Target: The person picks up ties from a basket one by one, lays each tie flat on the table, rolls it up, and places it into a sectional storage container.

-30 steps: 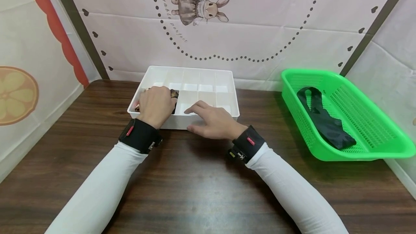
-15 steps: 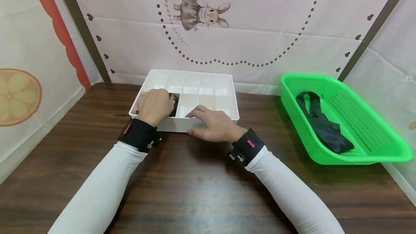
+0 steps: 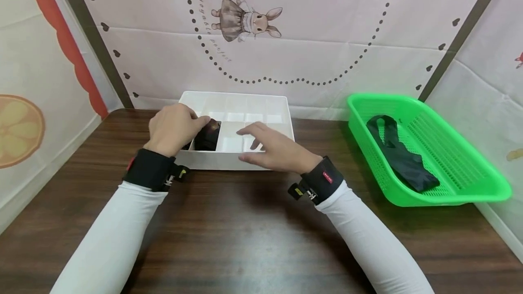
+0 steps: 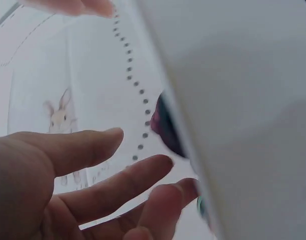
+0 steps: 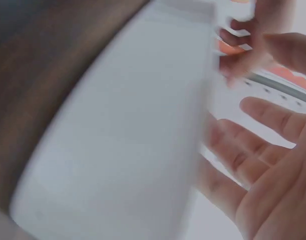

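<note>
Divided tray (image 3: pixel 282 103) at table's (image 3: pixel 245 230) back centre, dark bundle (image 3: pixel 207 136) in its front-left compartment, basket (image 3: pixel 482 185) to the right holding a cloth (image 3: pixel 398 155)

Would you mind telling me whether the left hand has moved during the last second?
Yes. The left hand lifted leftward off the dark bundle in the white tray.

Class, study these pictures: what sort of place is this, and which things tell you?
Probably a staged tabletop booth for sorting small items, not a lived-in room: printed rabbit backdrop sheets wall in a wooden table, which holds a white divided organizer box and a green basket.
</note>
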Demonstrator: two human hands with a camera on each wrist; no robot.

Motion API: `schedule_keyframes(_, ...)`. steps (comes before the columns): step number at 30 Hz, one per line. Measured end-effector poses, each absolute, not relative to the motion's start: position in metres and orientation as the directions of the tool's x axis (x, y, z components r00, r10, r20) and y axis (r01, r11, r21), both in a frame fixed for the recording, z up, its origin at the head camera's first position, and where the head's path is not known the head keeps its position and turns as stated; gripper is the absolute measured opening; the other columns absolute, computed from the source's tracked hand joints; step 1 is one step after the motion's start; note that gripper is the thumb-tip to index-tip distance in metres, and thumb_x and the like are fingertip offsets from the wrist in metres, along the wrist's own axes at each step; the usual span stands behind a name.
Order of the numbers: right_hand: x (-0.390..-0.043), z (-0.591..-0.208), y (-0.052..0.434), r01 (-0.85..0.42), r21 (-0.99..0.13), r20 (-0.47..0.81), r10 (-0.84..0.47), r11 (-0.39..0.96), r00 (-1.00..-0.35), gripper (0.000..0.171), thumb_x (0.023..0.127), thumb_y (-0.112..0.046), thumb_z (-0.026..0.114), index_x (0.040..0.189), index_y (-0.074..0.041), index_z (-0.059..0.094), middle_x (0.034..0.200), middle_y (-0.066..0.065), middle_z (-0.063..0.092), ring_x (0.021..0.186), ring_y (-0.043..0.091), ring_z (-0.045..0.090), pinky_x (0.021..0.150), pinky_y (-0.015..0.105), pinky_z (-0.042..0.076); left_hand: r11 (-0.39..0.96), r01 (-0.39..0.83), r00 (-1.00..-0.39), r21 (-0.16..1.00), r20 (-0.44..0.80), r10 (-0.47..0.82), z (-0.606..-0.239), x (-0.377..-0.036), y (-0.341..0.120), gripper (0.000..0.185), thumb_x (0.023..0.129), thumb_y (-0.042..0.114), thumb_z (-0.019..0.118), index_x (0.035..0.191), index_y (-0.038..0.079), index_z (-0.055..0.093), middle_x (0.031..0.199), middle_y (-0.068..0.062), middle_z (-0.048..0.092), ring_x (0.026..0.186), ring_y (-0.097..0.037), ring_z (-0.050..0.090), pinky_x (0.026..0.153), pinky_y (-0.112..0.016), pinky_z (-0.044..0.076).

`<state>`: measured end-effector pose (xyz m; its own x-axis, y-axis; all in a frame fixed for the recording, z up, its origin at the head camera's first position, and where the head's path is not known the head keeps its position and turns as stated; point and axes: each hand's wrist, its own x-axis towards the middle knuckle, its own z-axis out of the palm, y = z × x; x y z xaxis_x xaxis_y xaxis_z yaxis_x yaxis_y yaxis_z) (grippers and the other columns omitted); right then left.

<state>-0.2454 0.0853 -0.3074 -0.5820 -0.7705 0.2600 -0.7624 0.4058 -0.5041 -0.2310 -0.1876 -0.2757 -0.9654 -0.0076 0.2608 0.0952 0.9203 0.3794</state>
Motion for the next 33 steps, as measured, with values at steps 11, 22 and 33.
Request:
schedule_keyframes(11, -0.216, -0.231, 0.161, -0.732, -0.458, 0.444, -0.583, 0.505, -0.68, 0.051, 0.103, -0.018, 0.074, 0.147, -0.004, 0.054, 0.141, 0.01, 0.059, 0.103, 0.019, 0.069, 0.09, 0.039, 0.058, 0.877, 0.171, -0.963, 0.45, 0.264, 0.052, -0.258, -0.236, -0.189, 0.043, 0.103, 0.045, 0.064, 0.098, 0.006, 0.082, 0.066, -0.003, 0.063, 0.069, -0.03, 0.06, 0.049, -0.04, 0.039)
schedule_keyframes(22, -0.249, -0.195, 0.26, -0.436, -0.366, 0.278, -0.35, 0.822, -0.894, 0.043, 0.109, -0.028, 0.061, 0.143, -0.001, 0.057, 0.14, 0.019, 0.063, 0.114, 0.037, 0.065, 0.092, 0.055, 0.054, 0.777, 0.513, -0.828, 0.364, 0.449, 0.336, -0.283, -0.186, -0.098, 0.019, 0.099, 0.026, 0.072, 0.089, 0.012, 0.078, 0.071, 0.0, 0.069, 0.054, -0.014, 0.055, 0.045, -0.033, 0.042)
schedule_keyframes(33, -0.305, -0.267, 0.376, -0.128, -0.114, -0.164, -0.146, 0.985, -0.976, 0.053, 0.106, -0.029, 0.061, 0.133, 0.016, 0.056, 0.129, 0.037, 0.062, 0.12, 0.054, 0.059, 0.099, 0.063, 0.049, 0.69, 0.581, -0.793, 0.432, 0.108, 0.6, -0.324, -0.156, -0.057, 0.022, 0.091, 0.039, 0.084, 0.087, 0.019, 0.078, 0.071, 0.012, 0.064, 0.059, -0.005, 0.051, 0.055, -0.031, 0.045)
